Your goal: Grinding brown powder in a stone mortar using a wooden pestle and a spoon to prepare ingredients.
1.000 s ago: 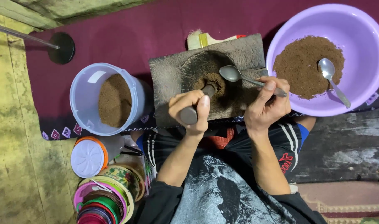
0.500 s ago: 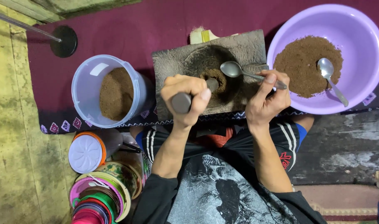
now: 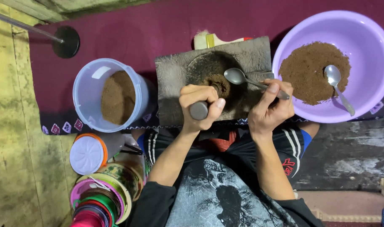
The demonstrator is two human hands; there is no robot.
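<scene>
Gripping a dark pestle (image 3: 199, 110) in a closed fist, the left hand (image 3: 199, 107) keeps its long axis pointing away into the stone mortar's (image 3: 213, 75) brown powder. Just beside it, the right hand (image 3: 270, 110) fingers (image 3: 271, 90) pinch a spoon (image 3: 242, 78) handle, bowl over the hollow. Farther off sit a purple basin (image 3: 368, 63) and a white tub (image 3: 91, 94).

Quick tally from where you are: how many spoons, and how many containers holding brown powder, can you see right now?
Spoons: 2, one in the right hand over the stone slab, one lying in the purple basin.
Containers with brown powder: 2, the purple basin and the clear tub.
Total: 4.
The left hand grips a dark pestle.
</scene>
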